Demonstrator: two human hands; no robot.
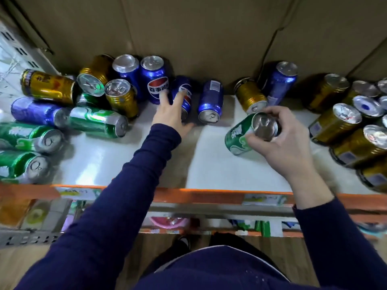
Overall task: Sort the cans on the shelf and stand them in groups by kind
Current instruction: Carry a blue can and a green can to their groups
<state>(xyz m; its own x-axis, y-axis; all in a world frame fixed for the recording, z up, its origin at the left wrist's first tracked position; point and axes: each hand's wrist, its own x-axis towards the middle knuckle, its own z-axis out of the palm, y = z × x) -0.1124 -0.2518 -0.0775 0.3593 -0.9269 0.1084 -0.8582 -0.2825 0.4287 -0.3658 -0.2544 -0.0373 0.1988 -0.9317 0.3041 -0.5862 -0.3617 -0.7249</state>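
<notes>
My right hand [280, 137] grips the top of a green can [238, 139] that stands tilted on the white shelf [209, 164]. My left hand [172, 113] rests with spread fingers on a blue Pepsi can [185, 95] at the shelf's middle back. Other blue cans [156, 79] [210, 101] stand on either side of it. Green cans [98, 122] [31, 137] are grouped at the left, with gold cans [121, 97] [48, 85] behind them. Several gold cans [335, 126] stand at the right.
A cardboard wall [199, 34] backs the shelf. A gold can [250, 97] and a tall blue can [280, 82] stand behind my right hand. The shelf's orange front edge [199, 195] runs below my arms, with lower shelves of goods underneath.
</notes>
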